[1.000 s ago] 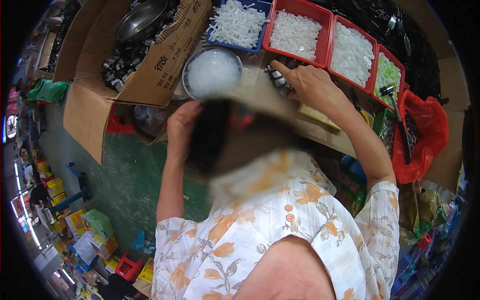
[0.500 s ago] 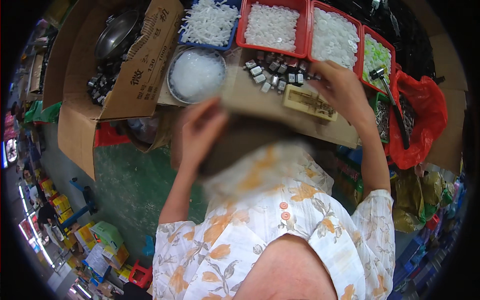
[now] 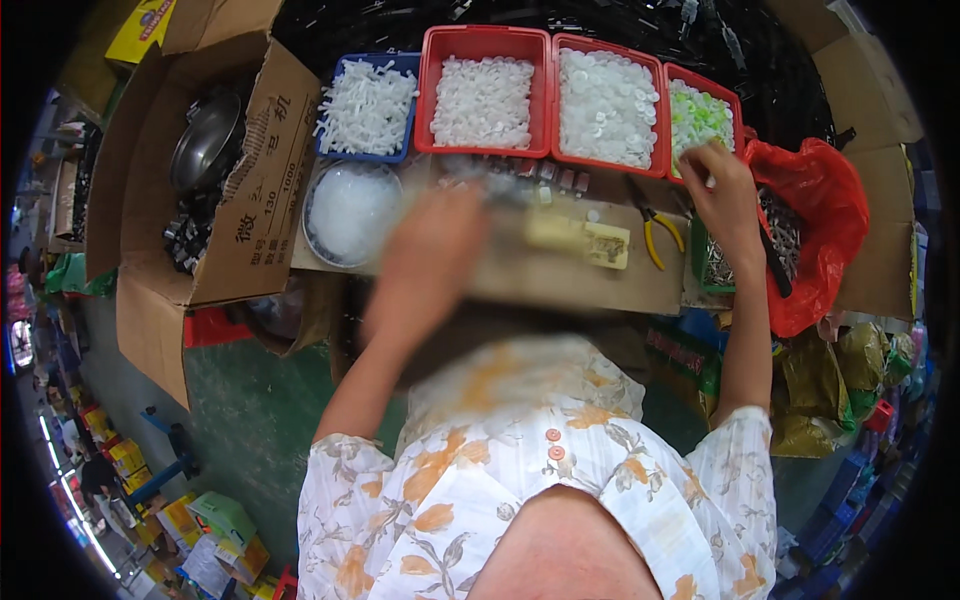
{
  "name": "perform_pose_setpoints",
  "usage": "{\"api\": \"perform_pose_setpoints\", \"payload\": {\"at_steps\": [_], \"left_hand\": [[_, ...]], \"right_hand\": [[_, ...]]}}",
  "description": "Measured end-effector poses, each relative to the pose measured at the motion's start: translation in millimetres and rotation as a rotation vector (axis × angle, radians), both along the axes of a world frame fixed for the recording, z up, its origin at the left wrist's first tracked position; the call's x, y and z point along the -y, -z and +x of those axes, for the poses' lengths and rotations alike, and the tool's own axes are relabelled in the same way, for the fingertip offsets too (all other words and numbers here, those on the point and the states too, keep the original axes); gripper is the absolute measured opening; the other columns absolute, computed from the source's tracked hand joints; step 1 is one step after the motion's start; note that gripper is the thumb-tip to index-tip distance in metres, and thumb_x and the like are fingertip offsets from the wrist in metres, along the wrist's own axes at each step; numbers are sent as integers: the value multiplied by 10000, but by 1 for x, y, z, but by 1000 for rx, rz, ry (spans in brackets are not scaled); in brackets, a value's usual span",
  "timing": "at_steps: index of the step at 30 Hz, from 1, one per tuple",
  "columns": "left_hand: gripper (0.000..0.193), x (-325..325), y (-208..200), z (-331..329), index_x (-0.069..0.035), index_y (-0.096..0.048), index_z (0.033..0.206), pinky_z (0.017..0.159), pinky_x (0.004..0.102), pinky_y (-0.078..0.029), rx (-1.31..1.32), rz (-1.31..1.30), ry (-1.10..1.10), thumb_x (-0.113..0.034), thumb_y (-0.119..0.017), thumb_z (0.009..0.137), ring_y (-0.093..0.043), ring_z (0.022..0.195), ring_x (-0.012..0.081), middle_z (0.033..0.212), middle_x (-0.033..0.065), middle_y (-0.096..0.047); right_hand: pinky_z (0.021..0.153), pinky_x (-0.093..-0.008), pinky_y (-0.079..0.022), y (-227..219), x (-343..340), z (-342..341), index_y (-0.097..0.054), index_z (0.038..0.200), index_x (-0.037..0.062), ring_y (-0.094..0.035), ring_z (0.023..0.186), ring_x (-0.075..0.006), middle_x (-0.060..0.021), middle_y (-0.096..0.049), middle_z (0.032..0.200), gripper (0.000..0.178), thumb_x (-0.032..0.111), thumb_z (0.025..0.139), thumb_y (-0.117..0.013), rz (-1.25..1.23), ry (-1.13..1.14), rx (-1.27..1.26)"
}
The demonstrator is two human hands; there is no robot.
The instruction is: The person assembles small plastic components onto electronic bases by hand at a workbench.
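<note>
two bare hands apart over a cardboard-topped bench of small parts

the landmark is a cream block (image 3: 606, 246) lying near the front edge of the bench, its left half blurred. the left hand (image 3: 435, 245) is to the left of the block, smeared by motion; i cannot tell how far its fingers are open or whether they have hold of anything. the right hand (image 3: 728, 195) is to the right of the block and farther back, fingers curled, thumb and forefinger near each other. its fingertips overlap the near edge of a small red tray (image 3: 737, 125) of green and white pieces; whether they touch it or pinch anything, i cannot tell.

just beyond the block lie small silver-and-black motors (image 3: 567, 179), partly blurred. just right of it are pliers (image 3: 649, 240) with yellow handles, then a green box (image 3: 697, 255) of metal bits and a red plastic bag (image 3: 835, 250). well left of the block stand a round bowl (image 3: 350, 215) of clear pieces and, farther left, an open cardboard box (image 3: 275, 190). behind the block, two larger red trays hold white pieces.
</note>
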State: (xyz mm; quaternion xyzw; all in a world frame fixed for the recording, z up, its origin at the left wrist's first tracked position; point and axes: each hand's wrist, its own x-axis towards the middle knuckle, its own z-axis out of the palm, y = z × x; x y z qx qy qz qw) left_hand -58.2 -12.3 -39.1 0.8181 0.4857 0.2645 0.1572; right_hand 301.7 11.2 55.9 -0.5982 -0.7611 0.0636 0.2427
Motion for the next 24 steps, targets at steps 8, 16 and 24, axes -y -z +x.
{"api": "perform_pose_setpoints", "payload": {"at_steps": [8,16,24], "left_hand": [[228,-9,-9,-14,26,-633,1086,604,315,-478,163,-261,22,-90,-661,892,-611,652,199,790,91,-634],[279,-13,-51,-1,-64,-682,1231,597,180,-439,719,-905,-116,-217,-545,1042,-567,687,21,823,-9,-664],[297,7,-30,-8,-32,-640,1271,651,190,-492,1095,-1088,-181,-170,-605,1010,-627,733,57,907,47,-711]], "right_hand": [[702,-376,-518,24,-210,-21,-658,1008,17,-660,804,-318,-137,-636,881,129,107,915,-657,479,-71,149],[770,-476,-545,-20,-280,-42,-688,756,-43,-698,882,-413,-275,-698,865,374,305,728,-824,90,157,236],[693,-300,-505,-36,-172,-17,-652,1016,12,-657,770,-198,-86,-644,858,132,57,896,-683,113,-175,-71]]}}
